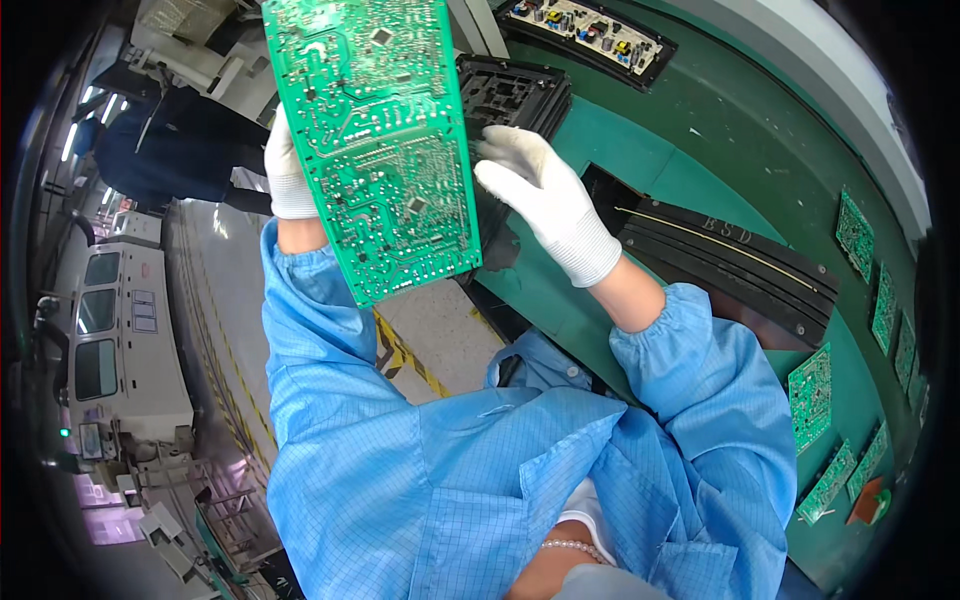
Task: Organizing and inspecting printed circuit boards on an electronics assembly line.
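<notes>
I hold a large green circuit board point(380, 140) up close to my face, its solder side toward me. My left hand point(285, 170), in a white glove, grips the board's left edge from behind. My right hand point(545, 200), also in a white glove, touches the board's right edge with the fingertips. Behind the board a stack of black plastic trays point(515, 95) stands on the green work surface point(700, 140). Both arms wear light blue sleeves.
A black tray holding a populated board point(590, 35) lies at the far top. A flat black fixture point(730, 265) sits at right. Several small green boards point(880, 310) line the right edge. At left stand a cream-coloured machine point(120, 330) and a person in dark clothing point(170, 140).
</notes>
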{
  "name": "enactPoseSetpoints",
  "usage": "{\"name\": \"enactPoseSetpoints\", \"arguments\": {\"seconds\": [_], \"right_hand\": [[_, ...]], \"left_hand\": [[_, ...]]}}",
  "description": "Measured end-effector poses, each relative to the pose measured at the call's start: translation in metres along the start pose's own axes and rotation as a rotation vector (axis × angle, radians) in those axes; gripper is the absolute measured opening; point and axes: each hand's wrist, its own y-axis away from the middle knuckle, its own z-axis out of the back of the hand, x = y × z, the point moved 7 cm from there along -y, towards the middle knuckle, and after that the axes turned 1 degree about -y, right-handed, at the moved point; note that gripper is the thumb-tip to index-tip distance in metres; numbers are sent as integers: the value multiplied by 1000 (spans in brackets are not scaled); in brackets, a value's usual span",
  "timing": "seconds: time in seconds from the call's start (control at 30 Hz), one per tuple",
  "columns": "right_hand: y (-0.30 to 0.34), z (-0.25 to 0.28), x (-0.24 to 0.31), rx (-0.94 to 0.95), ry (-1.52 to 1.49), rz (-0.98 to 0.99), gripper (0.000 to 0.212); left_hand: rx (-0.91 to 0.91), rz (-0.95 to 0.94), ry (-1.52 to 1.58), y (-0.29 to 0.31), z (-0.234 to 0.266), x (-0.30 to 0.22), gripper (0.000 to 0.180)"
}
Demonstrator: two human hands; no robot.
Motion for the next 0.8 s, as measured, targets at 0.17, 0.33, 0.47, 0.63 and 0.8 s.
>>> {"name": "enactPoseSetpoints", "arguments": {"seconds": [0.17, 0.33, 0.47, 0.63, 0.8], "right_hand": [[20, -18, 9, 304, -367, -200, 50], [33, 13, -8, 174, -101, -349, 36], [41, 34, -17, 121, -20, -327, 35], [58, 54, -13, 53, -91, -299, 36], [71, 67, -13, 6, -163, -334, 36]], "left_hand": [[43, -9, 24, -1, -16, 26, 33], [116, 86, 107, -8, -39, 54, 31], [41, 189, 152, -17, -54, 76, 33], [-6, 223, 150, -19, -80, 86, 42], [245, 313, 185, -6, -124, 94, 53]]}}
